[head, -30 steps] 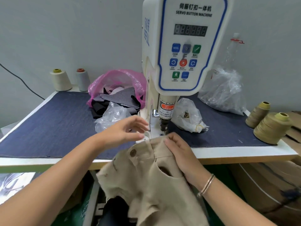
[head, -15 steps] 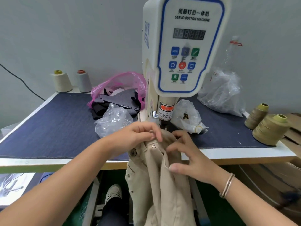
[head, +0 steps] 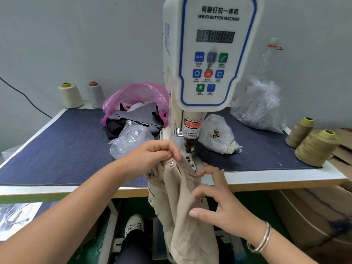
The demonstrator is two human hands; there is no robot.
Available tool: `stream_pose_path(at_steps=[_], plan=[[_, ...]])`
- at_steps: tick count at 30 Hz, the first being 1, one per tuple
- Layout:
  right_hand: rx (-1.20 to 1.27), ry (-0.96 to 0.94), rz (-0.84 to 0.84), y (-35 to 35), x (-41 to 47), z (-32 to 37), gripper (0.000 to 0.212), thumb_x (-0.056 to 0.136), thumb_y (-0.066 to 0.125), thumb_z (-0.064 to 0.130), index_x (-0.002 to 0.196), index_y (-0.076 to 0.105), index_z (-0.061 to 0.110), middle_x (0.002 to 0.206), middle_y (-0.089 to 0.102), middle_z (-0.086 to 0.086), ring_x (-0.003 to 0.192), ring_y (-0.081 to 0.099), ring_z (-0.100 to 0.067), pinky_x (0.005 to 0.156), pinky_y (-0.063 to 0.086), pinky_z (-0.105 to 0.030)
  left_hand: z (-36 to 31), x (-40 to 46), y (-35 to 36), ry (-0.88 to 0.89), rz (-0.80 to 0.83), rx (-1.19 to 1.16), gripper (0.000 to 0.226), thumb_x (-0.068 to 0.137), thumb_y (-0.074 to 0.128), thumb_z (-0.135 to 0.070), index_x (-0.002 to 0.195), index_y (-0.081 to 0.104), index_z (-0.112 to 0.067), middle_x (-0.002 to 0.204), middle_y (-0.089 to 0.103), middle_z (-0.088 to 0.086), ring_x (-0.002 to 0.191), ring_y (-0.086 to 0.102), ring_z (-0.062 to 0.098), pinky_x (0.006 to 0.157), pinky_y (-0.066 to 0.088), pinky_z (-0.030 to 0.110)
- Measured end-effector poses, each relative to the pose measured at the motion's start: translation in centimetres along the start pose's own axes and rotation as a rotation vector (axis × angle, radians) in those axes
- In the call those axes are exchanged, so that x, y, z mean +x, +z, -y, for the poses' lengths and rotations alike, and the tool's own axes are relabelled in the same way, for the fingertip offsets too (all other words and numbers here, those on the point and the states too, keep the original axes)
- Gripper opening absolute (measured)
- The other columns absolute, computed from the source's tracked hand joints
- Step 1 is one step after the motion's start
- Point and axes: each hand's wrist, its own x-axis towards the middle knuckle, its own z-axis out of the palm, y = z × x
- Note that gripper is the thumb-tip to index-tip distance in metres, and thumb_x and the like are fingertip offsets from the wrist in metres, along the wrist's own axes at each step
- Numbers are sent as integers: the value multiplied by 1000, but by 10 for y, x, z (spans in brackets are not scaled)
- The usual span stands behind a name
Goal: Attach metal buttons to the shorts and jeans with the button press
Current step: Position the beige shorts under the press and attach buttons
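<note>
shorts (head: 182, 202): hanging off tabletop (head: 57, 141) edge below press (head: 190, 147), left hand (head: 152, 155) pinching waistband, right hand (head: 219, 202) spread alongside; step: positioning; next likely needs waistband under the die.

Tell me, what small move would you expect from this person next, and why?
Probably drawing the beige shorts away from the button press. Two metal buttons show on the waistband, which sits just in front of the press head, not under it. The left hand pinches the waistband while the right hand lies open against the hanging cloth, so that piece looks finished.
</note>
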Motion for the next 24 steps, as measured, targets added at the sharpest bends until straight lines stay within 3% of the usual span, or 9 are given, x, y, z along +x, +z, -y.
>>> stream_pose_path(at_steps=[2,4,6,8,10,12,16,21,24], plan=[[210,-80,-27,-7,1,0,11,77,65,34,77,57,27,113,46,13,132,38,-5,114,23,-41,0,-2,0,4,29,87,26,83,51,-17,77,74,-29,85,70,-7,84,62,5,76,46,13],[428,-109,-37,-16,3,0,6,81,60,24,79,56,22,98,57,11,109,57,-8,97,39,-23,3,-4,3,-29,114,192,18,81,60,-36,86,74,-27,89,68,-4,86,59,6,77,44,14],[482,-62,-89,-21,8,-2,5,83,57,27,79,56,30,81,56,12,79,54,-4,74,42,-15,8,-5,7,-63,168,315,27,76,64,-50,84,72,-25,86,60,-9,83,55,5,75,41,16],[505,18,-130,-19,14,-10,9,86,57,29,77,55,29,70,49,13,66,44,-1,62,37,-14,17,-6,13,-51,192,418,31,81,70,-43,69,62,-16,82,44,-9,77,44,7,69,35,19],[557,141,-143,-13,21,-19,13,90,55,27,77,55,28,67,51,11,64,45,-1,61,38,-15,31,-7,18,-13,161,423,40,89,67,-28,64,50,-3,91,39,-4,80,40,6,69,32,20],[602,255,-176,-5,30,-28,18,94,56,24,77,58,28,72,57,9,69,52,-3,64,42,-17,43,-10,24,-24,85,327,39,90,60,-30,69,53,2,101,47,-2,87,46,6,74,34,19],[639,351,-240,-1,47,-37,21,93,57,14,78,68,24,76,65,11,73,59,1,64,46,-12,54,-10,25,-95,-77,115,31,92,57,-38,72,56,-14,74,47,-3,71,44,10,65,34,20],[733,448,-240,-6,62,-43,16,92,58,15,90,74,15,96,74,0,83,66,-5,68,50,-16,55,6,10,-174,-164,18,33,95,55,-25,89,54,8,82,49,12,78,42,21,72,34,32],[763,498,-249,-7,68,-47,18,92,58,17,88,75,17,90,72,-3,81,64,-10,68,51,-21,57,13,6,-187,-158,50,27,97,52,-26,82,56,-3,77,51,5,72,46,15,70,36,28]])
